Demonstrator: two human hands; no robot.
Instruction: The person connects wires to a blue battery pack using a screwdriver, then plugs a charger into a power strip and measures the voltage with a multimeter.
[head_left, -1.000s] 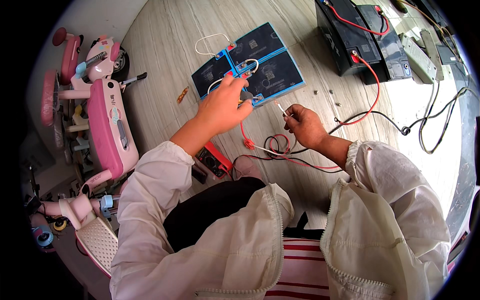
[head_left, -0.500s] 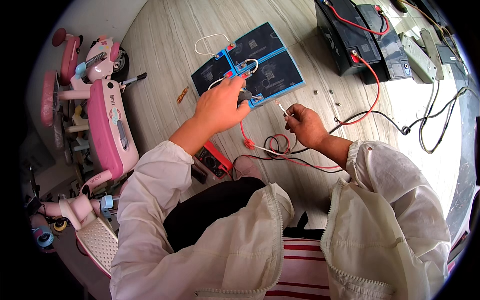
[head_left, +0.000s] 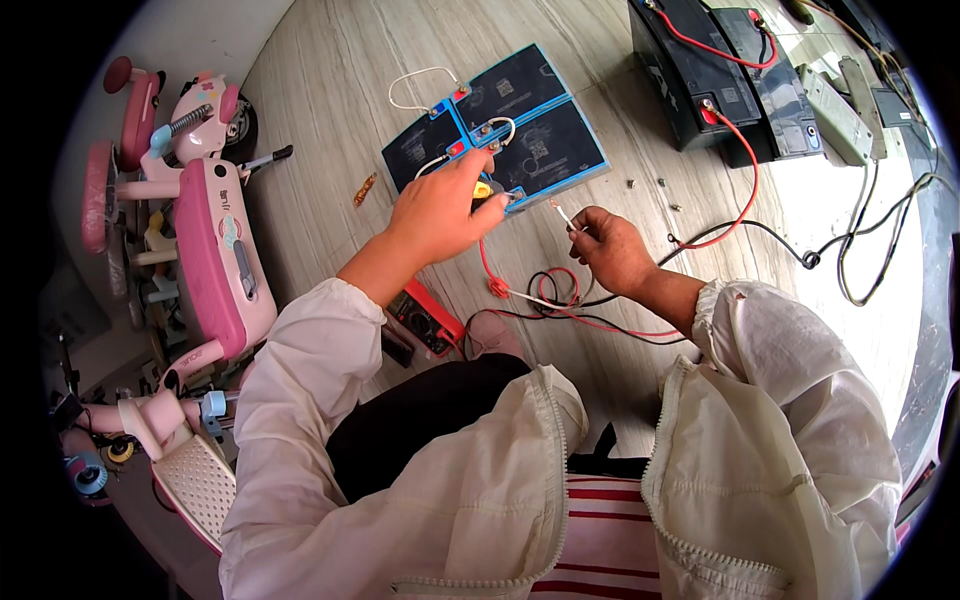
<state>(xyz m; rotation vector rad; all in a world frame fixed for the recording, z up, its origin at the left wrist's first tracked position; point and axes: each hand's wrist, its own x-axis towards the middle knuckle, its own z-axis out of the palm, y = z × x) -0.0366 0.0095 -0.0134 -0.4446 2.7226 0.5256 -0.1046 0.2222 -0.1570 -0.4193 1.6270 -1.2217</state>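
My left hand [head_left: 437, 212] is closed round a yellow-and-black handle, apparently a screwdriver [head_left: 484, 190]. Its shaft points at a terminal on the near edge of the black, blue-edged batteries [head_left: 548, 150], and the palm hides part of the grip. Short white wires [head_left: 414, 72] link terminals on these batteries. To the right, my right hand [head_left: 612, 250] pinches a white wire [head_left: 563, 216] between thumb and fingers. The wire's bare copper end sticks out toward the near battery, apart from it.
Larger black batteries [head_left: 680, 90] with red leads stand at the back right. Small metal screws [head_left: 677, 208] lie nearby. A red multimeter [head_left: 425, 318] and tangled cables [head_left: 560, 300] are on the floor near me. Pink children's bikes [head_left: 215, 265] line the left.
My left fingers have shifted and spread slightly round the screwdriver handle, whose yellow part now shows. My right hand and the white wire stay nearly still.
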